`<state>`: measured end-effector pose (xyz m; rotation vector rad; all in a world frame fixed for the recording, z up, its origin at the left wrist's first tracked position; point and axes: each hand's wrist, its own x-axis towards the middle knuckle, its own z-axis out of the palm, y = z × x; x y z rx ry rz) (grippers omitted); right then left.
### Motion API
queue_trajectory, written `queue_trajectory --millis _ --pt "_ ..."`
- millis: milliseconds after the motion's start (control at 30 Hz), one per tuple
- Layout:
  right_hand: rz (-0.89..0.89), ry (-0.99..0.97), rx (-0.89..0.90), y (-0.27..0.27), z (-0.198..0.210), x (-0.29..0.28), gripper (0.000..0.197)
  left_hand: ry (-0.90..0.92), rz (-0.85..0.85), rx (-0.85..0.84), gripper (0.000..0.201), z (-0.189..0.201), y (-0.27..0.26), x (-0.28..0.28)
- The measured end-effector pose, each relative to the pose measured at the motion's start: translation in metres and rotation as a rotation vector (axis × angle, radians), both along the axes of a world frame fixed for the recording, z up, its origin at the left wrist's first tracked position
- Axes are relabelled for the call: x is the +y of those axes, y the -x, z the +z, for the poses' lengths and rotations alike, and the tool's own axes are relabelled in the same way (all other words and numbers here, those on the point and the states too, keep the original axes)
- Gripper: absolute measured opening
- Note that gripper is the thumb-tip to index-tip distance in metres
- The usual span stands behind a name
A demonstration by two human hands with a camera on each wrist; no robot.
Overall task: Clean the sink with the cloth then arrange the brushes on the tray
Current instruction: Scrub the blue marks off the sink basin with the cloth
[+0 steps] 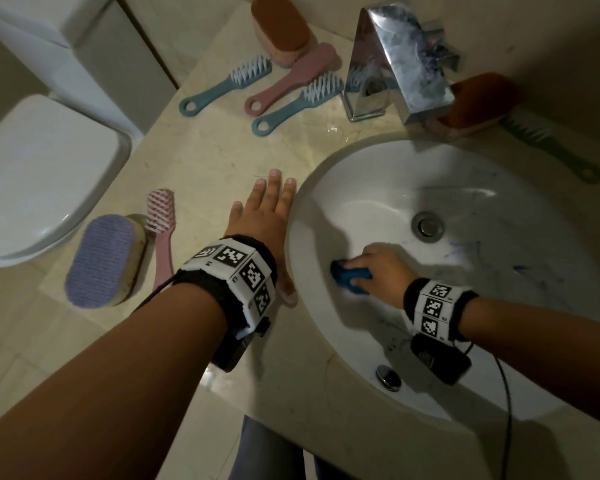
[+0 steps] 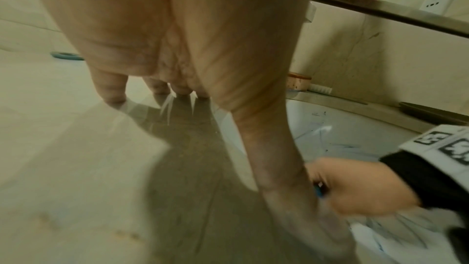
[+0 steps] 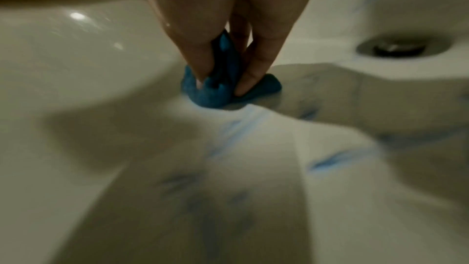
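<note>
Down in the sink [image 1: 378, 174], her right hand [image 1: 378, 268] pinches a bunched blue cloth [image 1: 349, 277] against smeared porcelain; left hand [image 1: 267, 216] lies flat, fingers straight, on the counter [image 1: 222, 147].

- The right hand [image 3: 228, 17] pinches a bunched blue cloth [image 3: 218, 91] against the white sink [image 3: 88, 57].
- Blue smears [image 3: 327, 161] streak the basin.
- The drain [image 3: 401, 47] sits at upper right.

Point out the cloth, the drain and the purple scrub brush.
cloth [image 3: 215, 91]: right wrist view, bunched blue fabric below the fingertips.
drain [image 1: 427, 226]: head view, metal stopper.
purple scrub brush [image 1: 99, 259]: head view, its purple top.
</note>
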<state>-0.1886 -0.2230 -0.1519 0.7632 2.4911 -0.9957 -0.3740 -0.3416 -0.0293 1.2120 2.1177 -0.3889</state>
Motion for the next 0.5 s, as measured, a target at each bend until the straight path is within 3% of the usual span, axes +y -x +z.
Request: queue_trajectory --millis 67,133,200,333,400,500 --pt "-0.199 -0.083 0.025 0.005 -0.010 0.034 0.040 0.000 0.008 -0.002 0.162 0.000 0.000 0.000" --pt "-0.378 -0.120 -0.067 0.012 -0.012 0.070 0.039 0.000 0.016 -0.007 0.162 -0.001 0.000 0.000" --pt "-0.350 -0.111 -0.108 0.014 -0.011 0.071 0.039 0.002 0.015 -0.011 0.163 0.000 0.000 0.000" --pt "0.000 -0.035 -0.060 0.004 -0.009 0.005 0.042 0.010 0.013 -0.017 0.161 0.001 0.000 0.001" --pt "-0.084 -0.043 -0.004 0.003 -0.013 0.018 0.041 0.011 0.014 -0.017 0.161 0.001 0.000 0.001" --pt "-0.298 -0.290 -0.087 0.005 -0.023 0.077 0.038 0.000 0.017 -0.014 0.162 -0.001 0.001 0.000"
